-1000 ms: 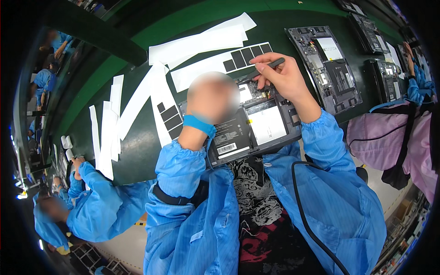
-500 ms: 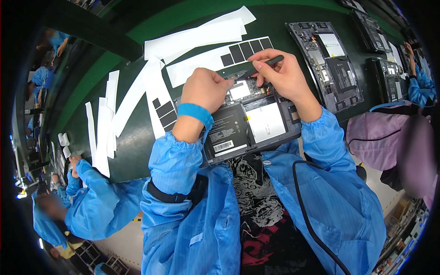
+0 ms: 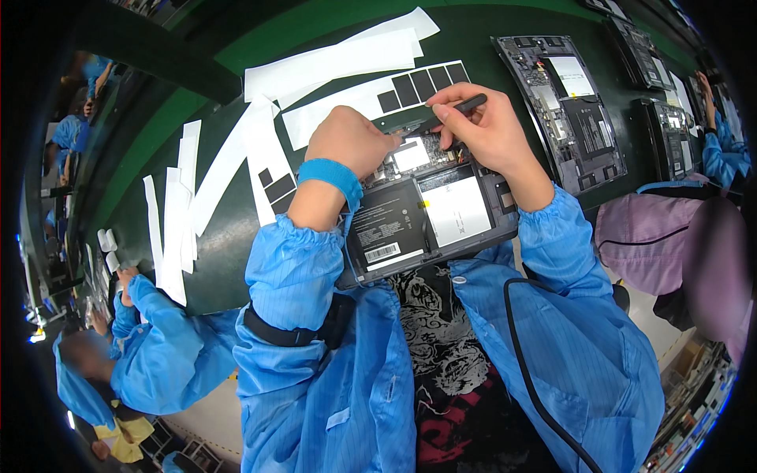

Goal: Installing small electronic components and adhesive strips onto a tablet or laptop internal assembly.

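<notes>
An opened laptop base (image 3: 505,217) lies in front of me at the table's near edge, with a black battery (image 3: 385,225), a white panel (image 3: 453,209) and a circuit board exposed. My right hand (image 3: 481,126) holds black tweezers (image 3: 453,113), their tips pointing left over the far edge of the circuit board. Beside those tips, my left hand (image 3: 347,142) is closed in a pinch at the board's far left part. Whatever lies between its fingertips is hidden. A blue wrist strap (image 3: 330,175) circles my left wrist.
White paper strips (image 3: 331,67) spread over the green table beyond and left of the laptop; some carry black rectangular pads (image 3: 414,89). Another opened laptop base (image 3: 564,110) lies to the right, with more devices (image 3: 666,138) farther on. A co-worker in blue (image 3: 169,343) sits at left.
My left hand and forearm have shifted slightly left, and the wrist has turned a little. The right hand with the tweezers has hardly moved.
</notes>
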### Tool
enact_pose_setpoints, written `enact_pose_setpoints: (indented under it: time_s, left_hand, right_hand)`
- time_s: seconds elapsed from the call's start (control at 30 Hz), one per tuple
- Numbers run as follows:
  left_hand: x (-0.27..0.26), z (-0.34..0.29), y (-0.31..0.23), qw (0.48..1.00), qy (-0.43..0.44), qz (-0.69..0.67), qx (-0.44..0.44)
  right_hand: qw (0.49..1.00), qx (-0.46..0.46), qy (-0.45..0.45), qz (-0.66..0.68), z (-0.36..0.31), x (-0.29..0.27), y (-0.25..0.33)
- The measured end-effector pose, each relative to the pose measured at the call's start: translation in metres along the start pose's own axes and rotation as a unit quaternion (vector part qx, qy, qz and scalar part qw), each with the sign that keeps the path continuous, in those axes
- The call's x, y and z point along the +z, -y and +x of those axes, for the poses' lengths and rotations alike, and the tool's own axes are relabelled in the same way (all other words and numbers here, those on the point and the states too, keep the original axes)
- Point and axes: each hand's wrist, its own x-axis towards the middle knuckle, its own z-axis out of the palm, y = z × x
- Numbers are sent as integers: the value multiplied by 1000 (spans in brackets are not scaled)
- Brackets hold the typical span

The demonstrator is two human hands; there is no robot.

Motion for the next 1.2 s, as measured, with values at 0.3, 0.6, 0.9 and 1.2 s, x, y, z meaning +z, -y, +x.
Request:
enact_pose_setpoints:
  time_s: [0.3,0.6,0.9,1.2]
  left_hand:
    - [-6,-3,-10,999,4,32,-14]
    - [1,6,-4,996,-25,81,-16]
    - [0,8,-11,994,-11,95,-46]
    - [-1,11,-14,991,-10,124,-55]
  right_hand:
    - [1000,6,1,6,2,-1,1]
    - [1000,21,-11,5,1,-1,-3]
    - [999,-30,-1,24,1,0,-8]
    - [1000,-3,-2,-26,2,-2,-7]
